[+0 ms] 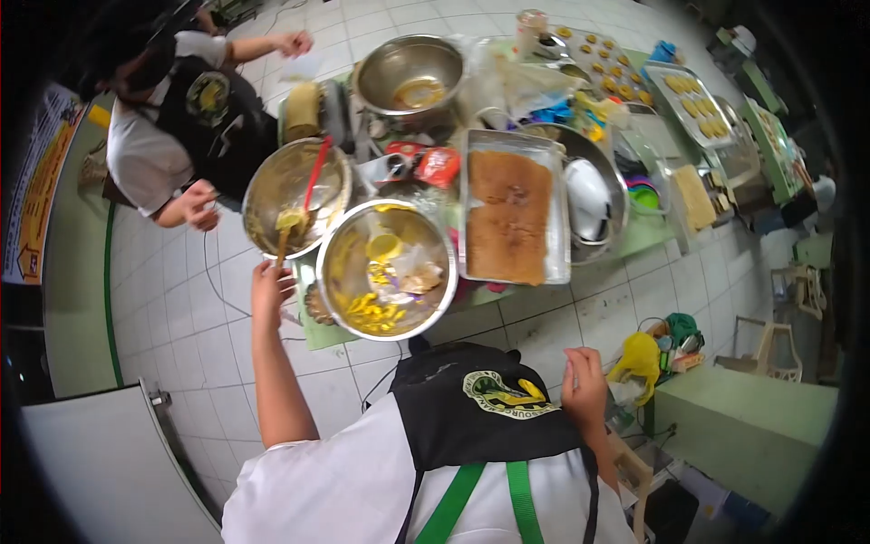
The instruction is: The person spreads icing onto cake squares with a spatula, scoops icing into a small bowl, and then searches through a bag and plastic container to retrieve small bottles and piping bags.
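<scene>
While my left hand (269, 288) grasps the near end of a wooden-handled spatula (283, 243), my right hand (583, 390) is lifted beside my apron (444, 412), released, its fingers loosely bent, well apart from the table (324, 337). The spatula slants into a steel mixing bowl (272, 172) at the table's left edge, its head among yellow smears that coat the inside. A red spatula (314, 186) leans in the same bowl, its upper end across the far rim.

Just beside that, at the table's near left corner, I have a second steel bowl (437, 238) with yellow scraps (372, 313) and crumpled wrapping (417, 272) lying in it. Further right, along the near edge, a metal pan (560, 227) carries a brown sheet cake (509, 218); next to it is a wide basin (620, 213) with a white object in it that I cannot make out. Behind my two bowls lies a red packet (439, 167), and beyond it, towards the far left corner, stands a large steel bowl (408, 62). Near the far right corner I see a tray of small round pastries (621, 72). Past the left edge stands a co-worker (213, 109) in a black apron, both hands raised.
</scene>
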Demonstrator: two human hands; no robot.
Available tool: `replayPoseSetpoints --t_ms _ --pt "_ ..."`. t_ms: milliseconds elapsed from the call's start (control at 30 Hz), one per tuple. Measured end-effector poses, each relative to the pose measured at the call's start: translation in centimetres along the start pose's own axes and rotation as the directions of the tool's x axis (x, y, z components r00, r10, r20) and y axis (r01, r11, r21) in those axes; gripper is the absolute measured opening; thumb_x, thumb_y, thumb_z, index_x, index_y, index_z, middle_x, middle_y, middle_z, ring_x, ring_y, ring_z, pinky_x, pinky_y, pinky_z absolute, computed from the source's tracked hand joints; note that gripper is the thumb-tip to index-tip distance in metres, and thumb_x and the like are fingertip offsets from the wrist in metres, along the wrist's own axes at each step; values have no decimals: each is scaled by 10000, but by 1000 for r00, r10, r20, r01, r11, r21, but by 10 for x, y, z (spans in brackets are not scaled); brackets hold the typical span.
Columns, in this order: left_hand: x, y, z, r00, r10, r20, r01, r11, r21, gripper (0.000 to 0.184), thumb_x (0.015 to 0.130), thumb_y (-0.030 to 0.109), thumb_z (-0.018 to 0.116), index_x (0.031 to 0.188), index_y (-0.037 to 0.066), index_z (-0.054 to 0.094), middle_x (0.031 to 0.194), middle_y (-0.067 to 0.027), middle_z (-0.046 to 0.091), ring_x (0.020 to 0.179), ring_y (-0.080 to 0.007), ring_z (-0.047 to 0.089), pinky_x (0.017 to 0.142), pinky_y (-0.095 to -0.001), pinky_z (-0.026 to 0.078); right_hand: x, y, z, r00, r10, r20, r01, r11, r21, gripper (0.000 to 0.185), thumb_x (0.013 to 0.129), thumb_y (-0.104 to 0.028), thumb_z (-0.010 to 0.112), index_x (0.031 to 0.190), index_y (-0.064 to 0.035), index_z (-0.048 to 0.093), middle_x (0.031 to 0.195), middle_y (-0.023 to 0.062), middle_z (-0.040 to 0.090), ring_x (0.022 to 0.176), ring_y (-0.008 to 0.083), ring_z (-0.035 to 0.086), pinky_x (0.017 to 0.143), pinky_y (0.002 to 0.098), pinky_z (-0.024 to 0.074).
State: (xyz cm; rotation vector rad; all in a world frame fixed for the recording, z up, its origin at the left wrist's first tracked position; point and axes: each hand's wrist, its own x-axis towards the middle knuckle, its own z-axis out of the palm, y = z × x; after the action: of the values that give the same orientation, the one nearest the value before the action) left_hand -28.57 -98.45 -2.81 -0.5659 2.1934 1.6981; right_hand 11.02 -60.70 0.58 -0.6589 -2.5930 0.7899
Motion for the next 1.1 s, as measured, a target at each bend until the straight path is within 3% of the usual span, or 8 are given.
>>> replayPoseSetpoints --t_ms 67,133,167,333,533,767,1033,1100 --pt "2 -6 1 960 222 -172 -158 933 324 579 886 212 559 1388 -2 364 1013 -169 617 835 -241 621 735 -372 523 -13 30 -13 1000 10 24 -9 1000 -21 238 837 -6 583 1066 -37 640 1035 148 590 902 349 612 761 396 507" --pt "0 -12 4 708 670 -224 -307 577 757 642 839 251 650 1375 -23 426 1145 -251 560 1041 -367 563 945 -441 436 -20 58 -34 1000 30 2 -30 999 -26 229 841 -10 584 1060 -40 641 1033 147 590 897 351 613 758 400 507" --pt "-32 9 22 675 698 -240 -257 527 810 611 847 244 659 1370 10 447 1215 -253 518 1119 -363 534 972 -438 420 -24 73 -45 999 40 -2 -40 999 -23 220 845 -15 585 1055 -43 643 1030 147 589 892 352 614 756 403 508" --pt "-134 72 128 582 813 -27 -710 524 470 415 910 97 578 1316 45 514 1197 -171 517 1137 -290 541 963 -362 432 -26 140 -99 985 108 -136 -109 994 -1 219 851 -1 577 1056 -44 642 1022 150 588 866 354 615 742 394 508" --pt "-248 128 261 409 866 289 -892 313 326 224 918 14 549 1126 46 627 1120 -92 568 1061 -217 561 917 -312 430 6 174 -127 981 107 -161 -92 991 97 230 843 13 580 1055 -45 648 1010 151 596 845 353 613 718 395 506" --pt "-235 177 400 352 803 481 -932 254 257 167 878 -18 564 983 35 682 1033 -110 619 987 -273 591 844 -335 463 63 210 -132 995 -32 -99 41 995 93 233 814 19 607 1030 -52 660 964 130 604 813 335 619 701 392 505" --pt "-161 219 606 195 486 852 -980 125 153 259 806 1 583 1030 60 699 1015 -161 631 995 -330 608 829 -410 488 113 282 -182 981 185 -63 -186 983 -4 184 852 13 563 1013 -32 640 914 158 583 791 370 593 674 408 479" --pt "-125 201 667 -142 424 894 -967 -254 -33 354 777 22 623 1122 90 666 1062 -145 619 1032 -322 601 864 -417 486 128 293 -193 963 249 -105 -249 968 18 190 857 11 550 1024 -27 632 920 164 576 795 374 583 672 405 476"
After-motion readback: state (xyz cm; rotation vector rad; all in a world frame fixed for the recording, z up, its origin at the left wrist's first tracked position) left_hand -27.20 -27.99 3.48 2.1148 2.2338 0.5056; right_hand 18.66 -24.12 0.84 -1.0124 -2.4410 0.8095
